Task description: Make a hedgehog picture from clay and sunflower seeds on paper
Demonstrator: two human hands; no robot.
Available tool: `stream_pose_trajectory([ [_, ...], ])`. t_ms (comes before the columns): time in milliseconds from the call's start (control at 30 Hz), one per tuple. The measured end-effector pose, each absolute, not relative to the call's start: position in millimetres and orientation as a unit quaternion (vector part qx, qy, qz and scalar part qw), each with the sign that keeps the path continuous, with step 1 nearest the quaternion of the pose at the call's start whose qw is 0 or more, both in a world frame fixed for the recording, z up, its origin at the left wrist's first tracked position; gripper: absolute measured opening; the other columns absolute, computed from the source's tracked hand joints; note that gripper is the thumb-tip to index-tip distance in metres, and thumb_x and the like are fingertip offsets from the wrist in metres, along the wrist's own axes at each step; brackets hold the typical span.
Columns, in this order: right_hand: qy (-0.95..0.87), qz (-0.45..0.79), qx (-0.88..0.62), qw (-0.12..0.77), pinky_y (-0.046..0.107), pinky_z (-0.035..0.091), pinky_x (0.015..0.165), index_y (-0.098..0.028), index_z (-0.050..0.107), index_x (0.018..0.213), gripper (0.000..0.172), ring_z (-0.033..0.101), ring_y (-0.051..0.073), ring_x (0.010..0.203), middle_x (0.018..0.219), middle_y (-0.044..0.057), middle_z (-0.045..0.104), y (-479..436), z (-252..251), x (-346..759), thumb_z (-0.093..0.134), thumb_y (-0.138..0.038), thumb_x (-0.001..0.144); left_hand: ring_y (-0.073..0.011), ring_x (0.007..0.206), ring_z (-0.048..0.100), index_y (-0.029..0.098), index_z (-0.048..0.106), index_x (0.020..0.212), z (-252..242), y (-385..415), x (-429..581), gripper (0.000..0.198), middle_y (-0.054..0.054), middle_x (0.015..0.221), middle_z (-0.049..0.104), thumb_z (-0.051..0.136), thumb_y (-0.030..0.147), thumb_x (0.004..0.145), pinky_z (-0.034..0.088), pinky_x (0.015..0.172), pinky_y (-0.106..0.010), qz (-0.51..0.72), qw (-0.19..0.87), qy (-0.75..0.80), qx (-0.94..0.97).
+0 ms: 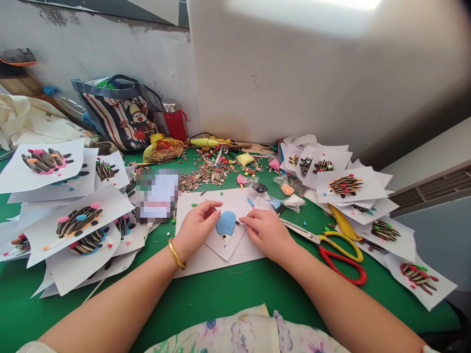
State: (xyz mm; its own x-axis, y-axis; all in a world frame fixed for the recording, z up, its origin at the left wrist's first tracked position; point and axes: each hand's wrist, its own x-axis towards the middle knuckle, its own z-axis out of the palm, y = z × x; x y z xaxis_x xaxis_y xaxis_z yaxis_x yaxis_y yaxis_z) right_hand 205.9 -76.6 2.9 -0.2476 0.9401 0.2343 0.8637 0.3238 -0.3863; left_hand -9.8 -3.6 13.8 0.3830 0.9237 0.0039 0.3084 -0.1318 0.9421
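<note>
A flat blue clay shape with a pale pointed snout and a dark eye sits on a small white paper card. My left hand rests at the card's left side, fingers loosely curved, thumb and fingers apart near the blue clay. From the right, my right hand reaches in with its fingertips pinched at a small black piece of clay beside the blue edge. Beneath the card lies a larger white sheet. A small blue strip lies just beyond my right hand.
Stacks of finished seed hedgehog cards stand left and right. Scissors lie right of my hand, a blurred phone on the left. Sunflower seeds, bagged clay, a red flask and a striped bag are behind.
</note>
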Motion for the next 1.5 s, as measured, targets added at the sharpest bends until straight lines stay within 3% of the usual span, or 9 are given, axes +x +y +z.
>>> stream_pose_trajectory([
  [300, -0.807, 0.057, -0.572, 0.135, 0.04, 0.041, 0.088, -0.026, 0.07, 0.116, 0.036, 0.058, 0.023, 0.095, 0.101, 0.009, 0.066, -79, 6, 199, 0.054, -0.012, 0.088, -0.0223, 0.098, 0.064, 0.019, 0.066, 0.112, 15, -4, -10, 0.036, -0.007, 0.106, 0.069, 0.058, 0.041, 0.085, 0.053, 0.083, -0.035, 0.323, 0.476, 0.456, 0.679],
  [600, -0.806, 0.079, -0.556, 0.185, 0.036, 0.047, 0.087, -0.024, 0.065, 0.124, 0.039, 0.058, 0.022, 0.097, 0.107, 0.01, 0.065, -79, 1, 207, 0.051, -0.013, 0.089, -0.0221, 0.098, 0.064, 0.019, 0.065, 0.112, 14, -3, -10, 0.034, -0.007, 0.104, 0.069, 0.056, 0.041, 0.087, 0.052, 0.083, -0.034, 0.32, 0.477, 0.452, 0.683],
  [900, -0.824, 0.05, -0.55, 0.125, 0.039, 0.045, 0.084, -0.026, 0.068, 0.12, 0.036, 0.057, 0.024, 0.095, 0.104, 0.01, 0.065, -80, 5, 203, 0.052, -0.014, 0.089, -0.0212, 0.095, 0.065, 0.019, 0.066, 0.11, 15, -4, -9, 0.036, -0.007, 0.107, 0.069, 0.06, 0.043, 0.084, 0.052, 0.083, -0.033, 0.329, 0.493, 0.455, 0.665],
  [1067, -0.8, 0.06, -0.556, 0.216, 0.039, 0.047, 0.086, -0.02, 0.063, 0.123, 0.034, 0.059, 0.024, 0.096, 0.104, 0.01, 0.067, -80, 10, 201, 0.051, -0.016, 0.091, -0.0203, 0.086, 0.068, 0.017, 0.064, 0.111, 17, -6, -8, 0.04, -0.006, 0.093, 0.07, 0.062, 0.046, 0.083, 0.053, 0.082, -0.035, 0.346, 0.536, 0.447, 0.627],
  [1300, -0.756, 0.131, -0.526, 0.367, 0.035, 0.047, 0.083, -0.022, 0.065, 0.106, 0.016, 0.06, 0.021, 0.09, 0.095, 0.007, 0.067, -82, 21, 181, 0.058, -0.025, 0.092, -0.0193, 0.076, 0.069, 0.017, 0.057, 0.12, 21, -14, -6, 0.047, -0.003, 0.075, 0.069, 0.062, 0.047, 0.084, 0.055, 0.075, -0.034, 0.351, 0.572, 0.4, 0.624],
  [1500, -0.727, 0.212, -0.502, 0.418, 0.033, 0.046, 0.076, -0.022, 0.067, 0.091, 0.006, 0.059, 0.018, 0.081, 0.085, 0.003, 0.067, -84, 24, 169, 0.062, -0.025, 0.09, -0.0168, 0.067, 0.065, 0.017, 0.059, 0.12, 20, -25, -2, 0.047, 0.0, 0.071, 0.067, 0.064, 0.045, 0.083, 0.053, 0.066, -0.029, 0.311, 0.565, 0.378, 0.664],
])
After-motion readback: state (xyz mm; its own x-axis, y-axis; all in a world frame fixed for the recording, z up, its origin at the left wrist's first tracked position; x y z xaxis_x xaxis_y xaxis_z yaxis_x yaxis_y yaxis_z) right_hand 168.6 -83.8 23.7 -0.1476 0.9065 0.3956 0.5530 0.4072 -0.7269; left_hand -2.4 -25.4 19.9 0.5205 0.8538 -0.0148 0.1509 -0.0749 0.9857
